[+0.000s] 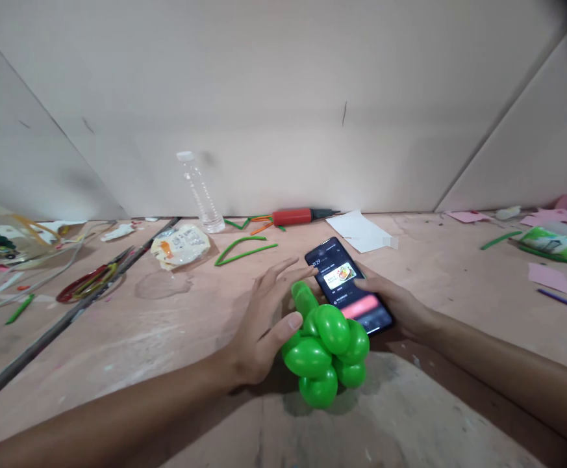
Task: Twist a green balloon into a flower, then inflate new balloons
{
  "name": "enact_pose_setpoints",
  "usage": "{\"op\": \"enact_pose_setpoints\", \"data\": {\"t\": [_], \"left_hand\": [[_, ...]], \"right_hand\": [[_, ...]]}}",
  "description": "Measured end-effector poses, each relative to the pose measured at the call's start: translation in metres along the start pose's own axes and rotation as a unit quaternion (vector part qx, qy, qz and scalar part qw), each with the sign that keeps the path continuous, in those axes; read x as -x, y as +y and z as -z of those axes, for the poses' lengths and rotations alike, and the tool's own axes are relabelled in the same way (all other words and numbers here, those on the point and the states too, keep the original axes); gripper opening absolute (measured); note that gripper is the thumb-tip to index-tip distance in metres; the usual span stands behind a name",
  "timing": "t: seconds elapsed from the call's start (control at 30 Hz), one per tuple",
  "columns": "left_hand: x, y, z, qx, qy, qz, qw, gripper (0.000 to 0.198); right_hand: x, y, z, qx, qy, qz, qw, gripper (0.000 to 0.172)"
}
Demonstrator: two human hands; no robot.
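A green twisted balloon figure, made of several round bubbles with a short tail, is in front of me, between my forearms. My left hand lies along its left side with the fingers stretched out and the thumb against the balloon. The tips of those fingers reach the left edge of a smartphone with a lit screen. From the right, my right hand is closed around the phone's side, its thumb over the screen. The balloon covers the phone's lower left part.
Against the white wall lie a red hand pump and a white paper. A clear plastic bottle, a crumpled wrapper, green balloon strips and scissors lie leftward. Pink paper and a balloon packet are right.
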State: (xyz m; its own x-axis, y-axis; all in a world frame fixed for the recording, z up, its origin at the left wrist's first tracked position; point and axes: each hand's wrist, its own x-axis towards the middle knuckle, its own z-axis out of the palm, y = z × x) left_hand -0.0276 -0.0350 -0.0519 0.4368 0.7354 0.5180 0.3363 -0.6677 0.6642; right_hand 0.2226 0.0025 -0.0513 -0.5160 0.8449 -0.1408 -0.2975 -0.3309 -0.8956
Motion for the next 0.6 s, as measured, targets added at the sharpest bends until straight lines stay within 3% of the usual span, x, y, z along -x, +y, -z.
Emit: {"op": "enact_pose_setpoints", "data": {"t": [0.17, 0.3, 0.5, 0.6], "left_hand": [[-0.001, 0.003, 0.002, 0.054, 0.014, -0.026, 0.998, 0.051], [-0.003, 0.004, 0.002, 0.086, -0.044, -0.098, 0.990, 0.054], [-0.002, 0.002, 0.000, 0.047, -0.059, -0.143, 0.987, 0.068], [-0.002, 0.001, 0.000, 0.067, -0.065, -0.135, 0.986, 0.065]], "right_hand": [[0.000, -0.008, 0.005, 0.071, 0.003, 0.033, 0.997, 0.080], [0.000, -0.012, 0.007, 0.104, 0.007, 0.059, 0.993, 0.086], [0.002, -0.011, 0.005, 0.127, -0.001, 0.068, 0.990, 0.088], [-0.001, -0.006, 0.008, 0.069, 0.025, 0.043, 0.996, 0.072]]}}
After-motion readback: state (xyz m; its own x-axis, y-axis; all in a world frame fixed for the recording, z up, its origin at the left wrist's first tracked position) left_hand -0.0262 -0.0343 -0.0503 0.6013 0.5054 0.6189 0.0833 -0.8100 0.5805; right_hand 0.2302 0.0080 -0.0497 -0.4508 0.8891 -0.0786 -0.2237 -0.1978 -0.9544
